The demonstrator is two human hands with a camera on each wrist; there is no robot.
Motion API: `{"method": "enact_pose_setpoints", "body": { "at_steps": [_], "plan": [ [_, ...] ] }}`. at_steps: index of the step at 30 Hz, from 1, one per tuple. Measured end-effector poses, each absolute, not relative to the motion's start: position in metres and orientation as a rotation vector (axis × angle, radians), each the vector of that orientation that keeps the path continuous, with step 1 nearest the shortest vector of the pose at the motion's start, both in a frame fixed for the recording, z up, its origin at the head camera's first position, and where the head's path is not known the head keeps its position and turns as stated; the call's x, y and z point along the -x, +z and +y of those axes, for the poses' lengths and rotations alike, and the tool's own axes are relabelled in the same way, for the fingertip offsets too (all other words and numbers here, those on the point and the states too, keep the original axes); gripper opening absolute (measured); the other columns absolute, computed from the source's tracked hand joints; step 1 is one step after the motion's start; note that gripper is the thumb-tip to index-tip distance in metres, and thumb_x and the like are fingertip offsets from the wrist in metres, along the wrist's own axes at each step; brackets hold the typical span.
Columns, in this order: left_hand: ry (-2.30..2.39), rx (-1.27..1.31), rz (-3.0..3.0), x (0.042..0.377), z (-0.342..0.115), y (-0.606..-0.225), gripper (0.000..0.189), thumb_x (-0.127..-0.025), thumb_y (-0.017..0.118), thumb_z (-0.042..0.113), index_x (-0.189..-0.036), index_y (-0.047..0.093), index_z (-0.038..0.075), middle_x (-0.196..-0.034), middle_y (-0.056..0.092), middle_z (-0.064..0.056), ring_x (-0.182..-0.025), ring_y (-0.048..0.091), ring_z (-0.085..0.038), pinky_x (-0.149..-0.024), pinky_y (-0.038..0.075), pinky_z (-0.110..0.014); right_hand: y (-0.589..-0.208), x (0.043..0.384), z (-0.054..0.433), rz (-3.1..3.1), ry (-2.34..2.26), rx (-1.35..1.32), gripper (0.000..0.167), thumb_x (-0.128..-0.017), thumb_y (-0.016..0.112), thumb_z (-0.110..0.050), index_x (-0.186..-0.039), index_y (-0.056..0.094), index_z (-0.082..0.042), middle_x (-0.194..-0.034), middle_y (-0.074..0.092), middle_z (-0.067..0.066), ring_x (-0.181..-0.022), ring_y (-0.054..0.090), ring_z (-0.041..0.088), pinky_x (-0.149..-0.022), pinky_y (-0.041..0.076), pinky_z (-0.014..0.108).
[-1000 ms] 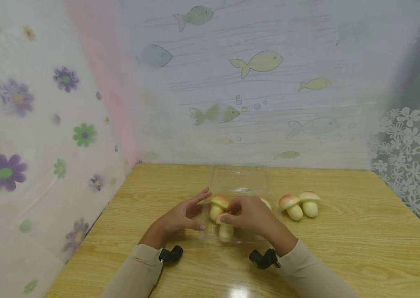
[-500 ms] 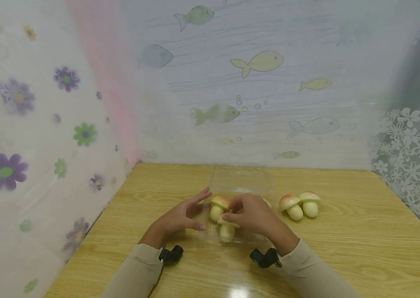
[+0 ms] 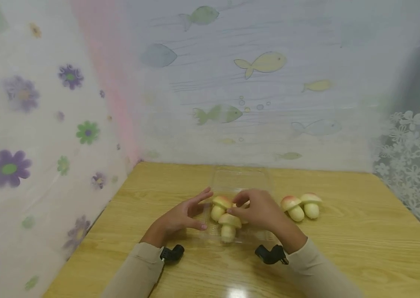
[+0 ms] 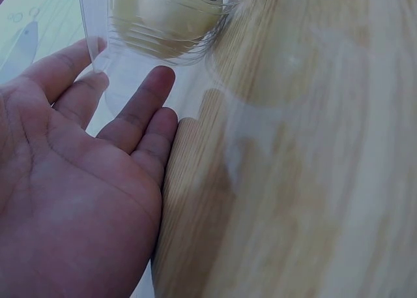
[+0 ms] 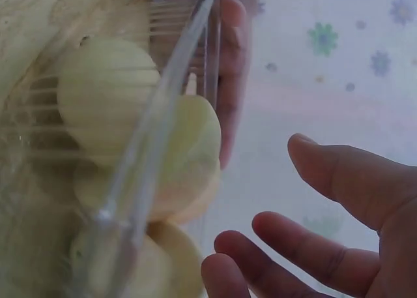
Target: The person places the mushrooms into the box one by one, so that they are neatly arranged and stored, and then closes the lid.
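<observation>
A clear plastic clamshell box [image 3: 207,236] stands on the table with its lid [image 3: 240,179] folded back. In it lie toy mushrooms with yellow stems and reddish caps: one mushroom [image 3: 229,227] at the front left, another [image 3: 220,207] behind it, and more partly hidden by my right hand [image 3: 262,212]. That hand hovers above the box, thumb and fingers apart, holding nothing in the right wrist view. My left hand [image 3: 181,217] is at the box's left side, fingers extended; in the left wrist view its fingertips [image 4: 98,81] meet the clear wall.
Two more toy mushrooms [image 3: 294,208] [image 3: 311,205] lie together on the wooden table [image 3: 351,248], right of the box. A fish-patterned sheet [image 3: 269,95] hangs behind the table, and a flowered sheet [image 3: 42,136] on the left.
My right hand has let go of the front-left mushroom and moved slightly up and right, uncovering its cap. The left hand stays by the box. The view has shifted slightly.
</observation>
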State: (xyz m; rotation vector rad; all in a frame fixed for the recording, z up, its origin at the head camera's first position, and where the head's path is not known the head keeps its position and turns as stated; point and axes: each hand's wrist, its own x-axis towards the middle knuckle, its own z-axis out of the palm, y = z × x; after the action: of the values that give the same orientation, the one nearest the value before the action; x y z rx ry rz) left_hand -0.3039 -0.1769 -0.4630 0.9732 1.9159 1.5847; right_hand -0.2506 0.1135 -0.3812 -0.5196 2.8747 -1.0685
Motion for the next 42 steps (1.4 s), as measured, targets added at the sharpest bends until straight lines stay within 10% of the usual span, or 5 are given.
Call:
{"method": "enact_pose_setpoints", "body": {
  "at_steps": [42],
  "plan": [
    [1.559,-0.960,1.937,0.303,-0.175,-0.461,0.104,-0.091,0.081,0.010,-0.168,0.012,0.015,-0.176,-0.011,0.003,-0.159,0.021,-0.030,-0.126,0.028,-0.050,-0.364,0.252,0.242,3.070,-1.054,0.271,0.052,-0.097,0.066,-0.058,-0.125,0.073,-0.015,-0.122,0.073,0.007,-0.105,0.073,0.029,-0.078,0.060,0.047]
  ]
}}
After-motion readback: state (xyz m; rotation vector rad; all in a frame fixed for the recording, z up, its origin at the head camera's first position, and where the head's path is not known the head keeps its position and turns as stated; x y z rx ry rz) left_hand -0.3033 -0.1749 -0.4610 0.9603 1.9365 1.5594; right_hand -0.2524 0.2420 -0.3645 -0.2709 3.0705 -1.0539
